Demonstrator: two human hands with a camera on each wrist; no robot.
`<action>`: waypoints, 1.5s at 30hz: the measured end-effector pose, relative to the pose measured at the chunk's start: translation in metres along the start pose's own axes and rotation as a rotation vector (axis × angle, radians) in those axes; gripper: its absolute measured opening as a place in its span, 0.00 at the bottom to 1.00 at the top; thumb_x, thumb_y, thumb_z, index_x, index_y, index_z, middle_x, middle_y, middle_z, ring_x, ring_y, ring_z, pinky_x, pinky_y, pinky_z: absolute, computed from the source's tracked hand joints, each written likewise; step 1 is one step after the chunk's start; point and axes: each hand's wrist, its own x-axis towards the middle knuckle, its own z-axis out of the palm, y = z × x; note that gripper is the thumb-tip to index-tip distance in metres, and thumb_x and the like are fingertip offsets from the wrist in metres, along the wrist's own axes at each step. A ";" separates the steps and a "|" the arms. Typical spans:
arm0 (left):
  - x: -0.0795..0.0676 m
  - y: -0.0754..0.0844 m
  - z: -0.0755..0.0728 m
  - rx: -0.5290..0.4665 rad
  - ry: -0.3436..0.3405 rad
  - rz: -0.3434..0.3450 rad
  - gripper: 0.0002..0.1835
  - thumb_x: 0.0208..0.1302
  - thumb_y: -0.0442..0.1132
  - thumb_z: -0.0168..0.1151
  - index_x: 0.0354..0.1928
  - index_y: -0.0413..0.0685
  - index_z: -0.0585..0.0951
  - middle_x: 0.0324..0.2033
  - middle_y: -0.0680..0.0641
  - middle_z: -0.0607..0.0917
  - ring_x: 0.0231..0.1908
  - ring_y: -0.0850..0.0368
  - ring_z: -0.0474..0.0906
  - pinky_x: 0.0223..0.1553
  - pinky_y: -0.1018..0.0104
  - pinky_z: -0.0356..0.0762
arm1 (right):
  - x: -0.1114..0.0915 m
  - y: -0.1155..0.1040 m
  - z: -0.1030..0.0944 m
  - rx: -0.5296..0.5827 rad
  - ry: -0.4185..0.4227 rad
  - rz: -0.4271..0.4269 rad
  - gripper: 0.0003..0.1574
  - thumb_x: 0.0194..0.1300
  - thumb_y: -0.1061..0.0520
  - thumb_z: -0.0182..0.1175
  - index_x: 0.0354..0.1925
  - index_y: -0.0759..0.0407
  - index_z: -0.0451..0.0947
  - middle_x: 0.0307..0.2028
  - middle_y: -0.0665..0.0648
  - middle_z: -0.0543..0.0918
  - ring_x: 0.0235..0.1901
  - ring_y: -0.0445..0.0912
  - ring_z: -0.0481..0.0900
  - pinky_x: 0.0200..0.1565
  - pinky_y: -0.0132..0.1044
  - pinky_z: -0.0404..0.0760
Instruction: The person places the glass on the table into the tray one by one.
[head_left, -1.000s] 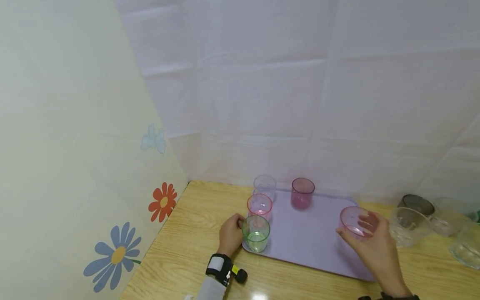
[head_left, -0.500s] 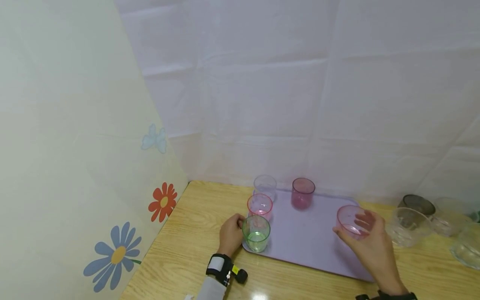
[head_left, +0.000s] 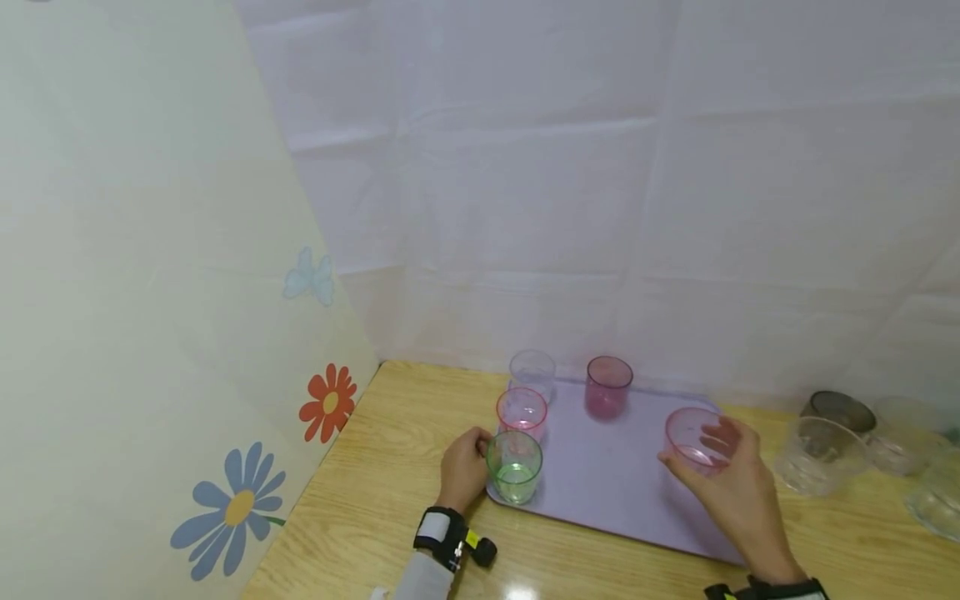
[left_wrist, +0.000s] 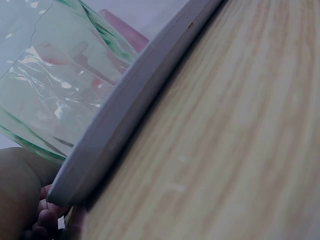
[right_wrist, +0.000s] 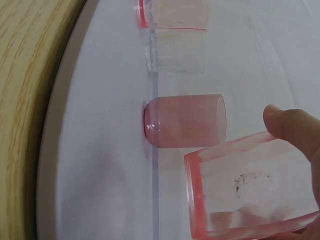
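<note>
In the head view my right hand (head_left: 742, 504) holds a pink-tinted drinking glass (head_left: 684, 442) upright over the right half of the lilac tray (head_left: 615, 479). Thumb and fingers span its sides, and the right wrist view shows its thick pink base (right_wrist: 196, 192) raised above the tray. My left hand (head_left: 463, 468) grips the tray's near left corner, its fingers curled at the edge in the left wrist view. Right beside it stands a green glass (head_left: 515, 479). Behind that are a red-rimmed glass (head_left: 522, 408) and a clear glass (head_left: 533, 367). A dark pink glass (head_left: 608, 392) stands at the tray's back.
Right of the tray, a smoky dark glass (head_left: 843, 408) and several clear ones, including a flared clear glass (head_left: 813, 462), stand close together on the wooden table (head_left: 375, 467). White cloth (head_left: 525, 208) hangs behind, and a flower-decorated panel (head_left: 247, 358) borders the left.
My right hand has moved slightly left with the pink glass, farther in over the tray. My left hand stays at the tray corner.
</note>
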 end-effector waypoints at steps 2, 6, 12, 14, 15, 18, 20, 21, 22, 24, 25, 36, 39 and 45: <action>0.000 0.000 0.000 -0.004 -0.002 0.002 0.07 0.60 0.27 0.66 0.36 0.46 0.85 0.26 0.55 0.79 0.27 0.64 0.71 0.31 0.69 0.69 | 0.000 0.000 0.001 0.006 0.001 -0.015 0.73 0.53 0.45 0.84 0.78 0.70 0.51 0.66 0.75 0.76 0.62 0.68 0.78 0.43 0.14 0.65; 0.000 0.000 0.000 -0.009 -0.006 0.003 0.06 0.60 0.28 0.67 0.36 0.46 0.85 0.26 0.55 0.79 0.27 0.64 0.71 0.31 0.69 0.69 | 0.000 0.000 0.004 -0.002 0.005 -0.020 0.72 0.53 0.44 0.84 0.78 0.70 0.52 0.66 0.74 0.77 0.62 0.66 0.78 0.43 0.13 0.65; 0.000 -0.001 0.000 0.000 -0.007 0.003 0.06 0.60 0.28 0.67 0.36 0.47 0.85 0.26 0.56 0.79 0.27 0.65 0.71 0.31 0.70 0.69 | 0.000 0.000 0.008 0.017 -0.008 -0.035 0.72 0.53 0.45 0.84 0.78 0.70 0.52 0.65 0.75 0.76 0.62 0.68 0.78 0.43 0.12 0.65; 0.000 -0.001 0.000 -0.001 -0.007 0.005 0.06 0.61 0.28 0.67 0.37 0.47 0.85 0.26 0.56 0.79 0.27 0.65 0.71 0.31 0.70 0.69 | 0.000 0.000 0.009 0.017 -0.011 -0.036 0.72 0.53 0.45 0.84 0.78 0.70 0.52 0.65 0.76 0.76 0.62 0.69 0.78 0.42 0.12 0.64; 0.000 -0.001 0.000 -0.001 -0.007 0.005 0.06 0.61 0.28 0.67 0.37 0.47 0.85 0.26 0.55 0.79 0.27 0.65 0.71 0.31 0.70 0.69 | 0.000 0.000 0.010 0.019 -0.013 -0.036 0.72 0.53 0.45 0.84 0.78 0.70 0.53 0.65 0.76 0.76 0.62 0.70 0.78 0.42 0.12 0.65; 0.001 -0.001 0.000 -0.003 -0.006 0.006 0.06 0.61 0.28 0.67 0.37 0.47 0.85 0.26 0.56 0.79 0.27 0.65 0.71 0.31 0.70 0.69 | 0.000 -0.002 0.011 0.013 -0.015 -0.030 0.72 0.53 0.45 0.85 0.78 0.69 0.53 0.65 0.75 0.76 0.63 0.69 0.78 0.43 0.14 0.66; 0.001 -0.001 0.000 -0.005 -0.006 0.006 0.06 0.60 0.28 0.67 0.36 0.46 0.85 0.25 0.55 0.79 0.27 0.65 0.71 0.31 0.69 0.69 | 0.000 -0.003 0.012 0.004 -0.017 -0.025 0.71 0.53 0.44 0.84 0.78 0.69 0.53 0.65 0.75 0.76 0.63 0.68 0.78 0.46 0.19 0.70; 0.001 -0.001 0.000 -0.005 -0.005 0.005 0.06 0.60 0.28 0.67 0.36 0.46 0.85 0.25 0.55 0.79 0.27 0.65 0.71 0.31 0.69 0.69 | 0.000 -0.003 0.013 -0.001 -0.018 -0.022 0.71 0.53 0.44 0.84 0.78 0.68 0.53 0.65 0.74 0.77 0.63 0.68 0.78 0.48 0.23 0.72; 0.001 -0.001 0.000 -0.006 -0.007 0.001 0.06 0.61 0.29 0.67 0.36 0.47 0.85 0.25 0.56 0.79 0.27 0.65 0.71 0.31 0.70 0.68 | 0.000 -0.004 0.013 -0.007 -0.020 -0.022 0.71 0.53 0.44 0.84 0.78 0.68 0.53 0.65 0.74 0.76 0.63 0.68 0.78 0.51 0.30 0.75; 0.001 0.000 0.000 -0.006 -0.010 -0.003 0.06 0.61 0.29 0.67 0.37 0.47 0.85 0.25 0.56 0.79 0.27 0.65 0.71 0.31 0.70 0.68 | 0.000 -0.006 0.014 -0.013 -0.028 -0.025 0.71 0.54 0.42 0.83 0.79 0.69 0.52 0.66 0.75 0.76 0.63 0.68 0.78 0.56 0.45 0.78; 0.001 0.000 0.000 -0.005 -0.011 -0.004 0.06 0.61 0.29 0.67 0.37 0.47 0.85 0.25 0.56 0.78 0.27 0.65 0.71 0.31 0.70 0.68 | 0.000 -0.007 0.015 -0.013 -0.031 -0.025 0.71 0.55 0.42 0.83 0.79 0.69 0.52 0.66 0.75 0.75 0.64 0.68 0.77 0.58 0.51 0.78; 0.001 0.000 -0.001 -0.007 -0.014 -0.005 0.06 0.60 0.30 0.67 0.37 0.47 0.85 0.26 0.56 0.79 0.27 0.65 0.71 0.31 0.70 0.69 | -0.002 -0.011 0.021 0.038 -0.031 -0.058 0.68 0.53 0.45 0.84 0.76 0.68 0.56 0.64 0.73 0.78 0.62 0.66 0.79 0.47 0.17 0.66; 0.001 0.000 -0.001 -0.009 -0.012 -0.004 0.06 0.60 0.30 0.67 0.37 0.47 0.85 0.26 0.56 0.79 0.27 0.65 0.71 0.31 0.70 0.69 | -0.002 -0.013 0.023 0.068 -0.037 -0.074 0.66 0.53 0.47 0.84 0.75 0.69 0.57 0.63 0.74 0.78 0.62 0.67 0.80 0.46 0.13 0.65; 0.001 -0.001 -0.001 -0.006 -0.016 -0.005 0.05 0.61 0.30 0.67 0.37 0.48 0.85 0.26 0.56 0.79 0.27 0.65 0.71 0.32 0.70 0.69 | -0.001 -0.015 0.028 0.061 -0.032 -0.083 0.66 0.52 0.48 0.85 0.75 0.70 0.57 0.63 0.76 0.78 0.61 0.68 0.80 0.46 0.14 0.67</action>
